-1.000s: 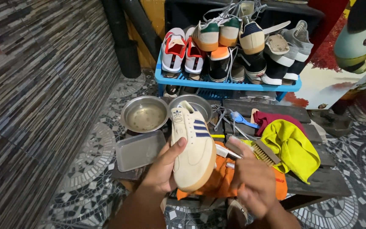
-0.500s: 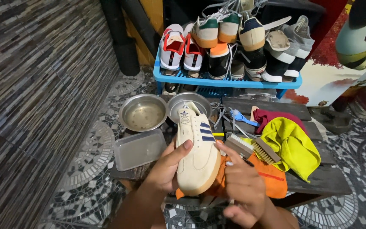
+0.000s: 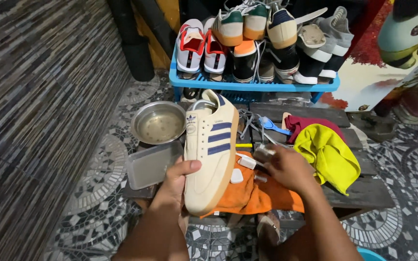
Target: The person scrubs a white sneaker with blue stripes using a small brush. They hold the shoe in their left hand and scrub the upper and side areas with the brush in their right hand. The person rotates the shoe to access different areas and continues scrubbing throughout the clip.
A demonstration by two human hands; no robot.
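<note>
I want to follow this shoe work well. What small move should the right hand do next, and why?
Probably close the right hand on a tool and lift it toward the cream shoe: the left hand holds the shoe up, while the right rests among tools above the orange cloth.

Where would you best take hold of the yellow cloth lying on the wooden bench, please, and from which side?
Probably pinch the raised fold at the top of the yellow cloth, coming down from above. It lies crumpled on the wooden bench with loose ridges standing up, and its right side is free, while the right hand is close on its left.
</note>
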